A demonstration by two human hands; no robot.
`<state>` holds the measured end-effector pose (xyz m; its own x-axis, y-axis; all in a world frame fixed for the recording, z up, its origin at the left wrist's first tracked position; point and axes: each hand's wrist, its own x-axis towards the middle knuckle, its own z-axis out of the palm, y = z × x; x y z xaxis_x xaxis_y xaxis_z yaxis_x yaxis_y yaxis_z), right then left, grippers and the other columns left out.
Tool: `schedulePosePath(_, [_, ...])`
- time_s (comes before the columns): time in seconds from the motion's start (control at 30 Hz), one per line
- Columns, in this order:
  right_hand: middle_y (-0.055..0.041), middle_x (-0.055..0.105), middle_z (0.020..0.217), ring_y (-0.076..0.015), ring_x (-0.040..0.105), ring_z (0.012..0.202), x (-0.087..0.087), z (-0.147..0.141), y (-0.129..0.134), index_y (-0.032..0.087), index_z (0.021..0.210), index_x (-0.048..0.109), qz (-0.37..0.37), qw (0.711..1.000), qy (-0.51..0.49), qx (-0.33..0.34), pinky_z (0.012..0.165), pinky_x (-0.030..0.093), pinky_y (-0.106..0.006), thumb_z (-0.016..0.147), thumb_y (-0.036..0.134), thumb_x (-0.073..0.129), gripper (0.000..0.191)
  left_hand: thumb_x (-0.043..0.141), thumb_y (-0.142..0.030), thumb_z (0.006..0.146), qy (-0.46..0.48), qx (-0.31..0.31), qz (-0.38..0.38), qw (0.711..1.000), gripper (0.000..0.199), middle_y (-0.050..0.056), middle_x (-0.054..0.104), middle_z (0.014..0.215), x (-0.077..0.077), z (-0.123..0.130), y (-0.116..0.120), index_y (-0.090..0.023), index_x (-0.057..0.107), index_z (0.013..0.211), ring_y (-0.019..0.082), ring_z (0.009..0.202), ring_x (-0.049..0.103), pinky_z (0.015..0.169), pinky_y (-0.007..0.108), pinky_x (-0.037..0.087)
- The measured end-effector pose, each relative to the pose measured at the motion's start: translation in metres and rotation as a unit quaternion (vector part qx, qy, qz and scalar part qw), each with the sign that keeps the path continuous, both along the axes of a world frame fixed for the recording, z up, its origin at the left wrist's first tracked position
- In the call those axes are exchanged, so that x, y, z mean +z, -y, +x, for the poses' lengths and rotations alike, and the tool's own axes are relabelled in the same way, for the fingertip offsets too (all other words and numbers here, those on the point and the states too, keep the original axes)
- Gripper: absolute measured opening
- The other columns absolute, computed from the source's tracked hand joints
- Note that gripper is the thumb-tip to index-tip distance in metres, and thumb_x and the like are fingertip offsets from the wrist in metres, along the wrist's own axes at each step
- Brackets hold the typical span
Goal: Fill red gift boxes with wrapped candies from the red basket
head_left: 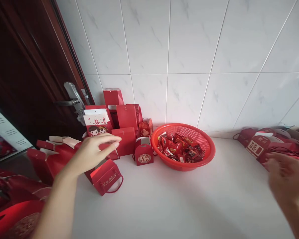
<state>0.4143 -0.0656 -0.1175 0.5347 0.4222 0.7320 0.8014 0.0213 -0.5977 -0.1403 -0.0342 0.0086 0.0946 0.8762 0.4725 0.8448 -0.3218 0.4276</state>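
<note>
My left hand (pixel 92 154) is over the left side of the white table, its thumb and fingers reaching right with a small gap between them and nothing held. Just below it stands a red gift box (pixel 107 179) with a cord handle. A small red box with a round gold emblem (pixel 144 156) is to the right, beside a red plastic basket (pixel 184 167) holding several wrapped candies (pixel 175 146). At the right edge, my right hand (pixel 287 177) is blurred, in front of a pile of red boxes (pixel 266 144); its fingers are smeared.
More red boxes (pixel 123 116) are stacked against the tiled wall (pixel 189 43). Others (pixel 47 159) crowd the left side, with a red box (pixel 17 222) close in the lower left corner. A dark wooden door (pixel 37 59) with a metal handle (pixel 74 101) borders the table.
</note>
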Motion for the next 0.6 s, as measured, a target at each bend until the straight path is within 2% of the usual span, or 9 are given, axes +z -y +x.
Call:
schedulePosePath(0.07, [-0.0112, 0.074, 0.089, -0.0207, 0.071, 0.068, -0.005, -0.053, -0.023, 0.019, 0.099, 0.070, -0.037, 0.994, 0.005, 0.106, 0.060, 0.054, -0.029, 0.087, 0.036, 0.055, 0.025, 0.053, -0.051, 0.090, -0.015, -0.018, -0.027, 0.999, 0.038, 0.005, 0.077, 0.110, -0.011, 0.008, -0.012, -0.023, 0.076, 0.102, 0.026, 0.104, 0.071, 0.096, 0.037, 0.056])
schedulePosePath(0.13, [-0.0063, 0.072, 0.075, -0.0190, 0.068, 0.059, -0.019, -0.095, -0.030, 0.022, 0.093, 0.066, -0.070, 0.978, 0.022, 0.197, 0.051, 0.050, -0.026, 0.087, 0.039, 0.053, 0.023, 0.049, -0.047, 0.091, -0.032, -0.027, -0.039, 0.998, 0.039, 0.007, 0.074, 0.117, -0.027, 0.018, -0.025, -0.022, 0.075, 0.107, 0.027, 0.108, 0.070, 0.097, 0.038, 0.056])
schedulePosePath(0.17, [-0.0042, 0.071, 0.071, -0.0183, 0.066, 0.057, -0.028, -0.111, -0.029, 0.023, 0.092, 0.065, -0.092, 0.966, 0.027, 0.241, 0.051, 0.050, -0.026, 0.088, 0.038, 0.051, 0.021, 0.048, -0.045, 0.091, -0.036, -0.025, -0.036, 0.998, 0.041, 0.008, 0.072, 0.122, -0.035, 0.024, -0.032, -0.022, 0.073, 0.113, 0.027, 0.111, 0.069, 0.099, 0.039, 0.055])
schedulePosePath(0.23, [-0.0012, 0.067, 0.065, -0.0164, 0.060, 0.051, -0.047, -0.131, -0.023, 0.024, 0.089, 0.061, -0.106, 0.948, 0.035, 0.297, 0.051, 0.050, -0.027, 0.090, 0.036, 0.047, 0.018, 0.048, -0.042, 0.090, -0.048, -0.015, -0.040, 0.998, 0.046, 0.011, 0.064, 0.134, -0.052, 0.036, -0.048, -0.021, 0.068, 0.125, 0.028, 0.122, 0.064, 0.105, 0.041, 0.052])
schedulePosePath(0.3, [-0.0004, 0.066, 0.065, -0.0156, 0.057, 0.050, -0.062, -0.140, -0.018, 0.025, 0.087, 0.060, -0.153, 0.927, 0.033, 0.340, 0.049, 0.049, -0.026, 0.092, 0.034, 0.045, 0.018, 0.051, -0.040, 0.089, -0.065, -0.008, -0.056, 0.996, 0.047, 0.012, 0.055, 0.147, -0.065, 0.047, -0.062, -0.021, 0.065, 0.130, 0.031, 0.135, 0.055, 0.109, 0.045, 0.049])
schedulePosePath(0.37, [-0.0006, 0.066, 0.066, -0.0155, 0.057, 0.050, -0.070, -0.143, -0.017, 0.025, 0.086, 0.060, -0.196, 0.905, 0.031, 0.375, 0.050, 0.049, -0.026, 0.093, 0.033, 0.043, 0.020, 0.058, -0.037, 0.086, -0.094, -0.014, -0.086, 0.992, 0.044, 0.014, 0.046, 0.156, -0.073, 0.056, -0.072, -0.020, 0.068, 0.125, 0.036, 0.144, 0.044, 0.113, 0.051, 0.044])
schedulePosePath(0.43, [-0.0016, 0.067, 0.069, -0.0159, 0.058, 0.052, -0.072, -0.143, -0.020, 0.024, 0.084, 0.061, -0.224, 0.892, 0.028, 0.391, 0.051, 0.050, -0.027, 0.092, 0.033, 0.042, 0.022, 0.061, -0.034, 0.086, -0.125, -0.032, -0.113, 0.985, 0.031, 0.016, 0.043, 0.159, -0.074, 0.061, -0.078, -0.017, 0.075, 0.108, 0.038, 0.148, 0.037, 0.116, 0.054, 0.040])
schedulePosePath(0.5, [-0.0030, 0.068, 0.071, -0.0168, 0.058, 0.054, -0.071, -0.142, -0.023, 0.024, 0.082, 0.062, -0.238, 0.887, 0.021, 0.394, 0.052, 0.050, -0.028, 0.090, 0.032, 0.042, 0.023, 0.061, -0.031, 0.087, -0.151, -0.065, -0.124, 0.978, 0.021, 0.016, 0.045, 0.158, -0.068, 0.063, -0.076, -0.017, 0.076, 0.087, 0.038, 0.148, 0.037, 0.117, 0.055, 0.038])
schedulePosePath(0.6, [-0.0048, 0.070, 0.073, -0.0182, 0.060, 0.055, -0.067, -0.141, -0.024, 0.023, 0.080, 0.063, -0.248, 0.883, 0.004, 0.398, 0.054, 0.051, -0.031, 0.089, 0.031, 0.044, 0.022, 0.060, -0.031, 0.088, -0.161, -0.121, -0.104, 0.974, 0.028, 0.010, 0.054, 0.152, -0.051, 0.064, -0.060, -0.020, 0.071, 0.065, 0.035, 0.143, 0.044, 0.115, 0.054, 0.041])
